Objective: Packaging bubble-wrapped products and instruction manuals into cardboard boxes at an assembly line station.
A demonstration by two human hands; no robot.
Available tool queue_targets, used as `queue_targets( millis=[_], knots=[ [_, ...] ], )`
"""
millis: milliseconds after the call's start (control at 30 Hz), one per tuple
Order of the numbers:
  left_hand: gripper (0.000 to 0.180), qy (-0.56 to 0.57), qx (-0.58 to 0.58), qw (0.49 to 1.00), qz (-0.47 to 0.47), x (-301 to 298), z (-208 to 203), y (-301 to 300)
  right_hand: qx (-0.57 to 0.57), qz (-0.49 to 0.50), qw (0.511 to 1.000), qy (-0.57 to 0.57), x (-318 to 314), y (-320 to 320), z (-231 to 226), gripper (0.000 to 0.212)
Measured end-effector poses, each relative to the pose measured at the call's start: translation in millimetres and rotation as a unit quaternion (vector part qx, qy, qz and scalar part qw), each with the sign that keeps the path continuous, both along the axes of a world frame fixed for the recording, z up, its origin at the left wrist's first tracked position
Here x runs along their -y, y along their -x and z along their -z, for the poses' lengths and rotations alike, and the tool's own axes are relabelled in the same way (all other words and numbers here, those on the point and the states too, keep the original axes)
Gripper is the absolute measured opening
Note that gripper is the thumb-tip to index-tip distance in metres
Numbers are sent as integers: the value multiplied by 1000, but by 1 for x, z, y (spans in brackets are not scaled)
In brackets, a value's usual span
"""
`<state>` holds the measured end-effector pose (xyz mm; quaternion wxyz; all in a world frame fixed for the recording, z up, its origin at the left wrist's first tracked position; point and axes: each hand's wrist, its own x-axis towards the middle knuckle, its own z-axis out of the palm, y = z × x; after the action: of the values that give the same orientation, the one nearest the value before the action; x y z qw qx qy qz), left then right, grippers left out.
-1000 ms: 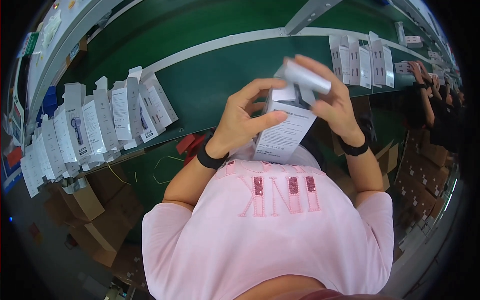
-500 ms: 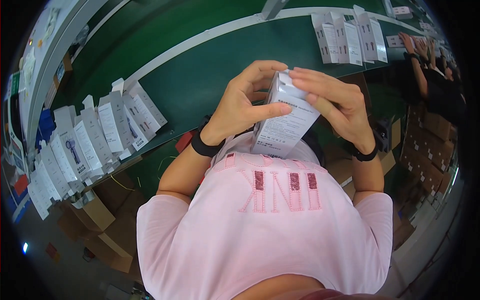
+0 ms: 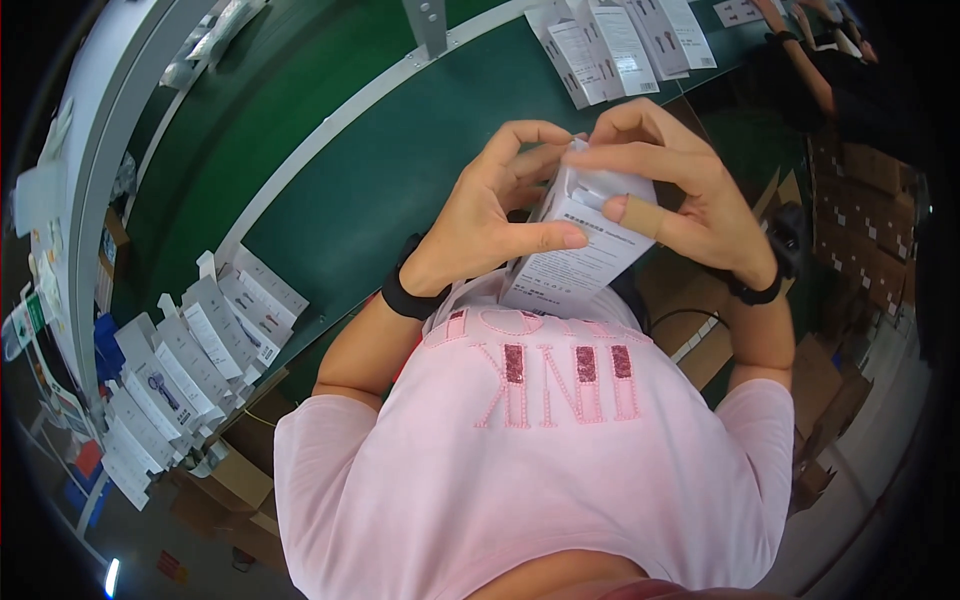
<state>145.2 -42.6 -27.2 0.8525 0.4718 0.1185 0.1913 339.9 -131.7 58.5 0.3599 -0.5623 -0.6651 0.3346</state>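
The long green conveyor belt (image 3: 400,170) sweeps across the top of the view, and it sits higher and closer than it did a second ago — the head has dipped towards the work. Down the left, the fanned row of flat white printed cartons (image 3: 190,370) lies stacked along the belt's edge, lower in the view than a moment back; a second cluster of upright white cartons (image 3: 620,40) stands at the far side, top centre. Brown cardboard cases (image 3: 870,230) pile up on the right, and another person's arm (image 3: 800,60) reaches in at the top right corner, well apart from this work.

Now the centre: the tall white printed cardboard box (image 3: 580,245) is held up against the pink shirt (image 3: 540,450), just under the belt's near edge. A second ago its top flap stood open with the right fingers lifting it; now that flap is folded down. The left hand (image 3: 490,220) grasps the box's side, thumb laid across the front face. The right hand (image 3: 690,190), a tan plaster on one finger, is wrapped over the top end, fingertips pressing at the upper rim. From the look of it, the top is being closed and tucked rather than opened.
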Motion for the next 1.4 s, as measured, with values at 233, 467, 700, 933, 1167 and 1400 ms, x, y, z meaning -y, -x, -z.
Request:
queue_targets(
  millis=[233, 467, 700, 933, 1167, 1400],
  knots=[
    [76, -24, 9, 999, 20, 0, 3, -22, 59, -133, 967, 209, -34, -25, -36, 15],
    [66, -41, 0, 999, 4, 3, 9, -21, -24, -153, 914, 374, -55, -25, -37, 5],
    [47, 6, 28, 998, -51, 12, 19, -18, 20, -77, 899, 430, -65, -16, -48, 6],
    [45, 2, 24, 999, -29, 2, 17, -12, 9, -112, 882, 458, -76, -7, -40, 13],
    [42, -61, -19, 993, -98, -15, 19, 4, -11, 46, 979, 197, -29, -9, -11, 76],
    [32, -93, 1, 987, -127, -11, 3, -28, 102, 81, 989, 74, 8, -4, 6, 71]
  ],
)
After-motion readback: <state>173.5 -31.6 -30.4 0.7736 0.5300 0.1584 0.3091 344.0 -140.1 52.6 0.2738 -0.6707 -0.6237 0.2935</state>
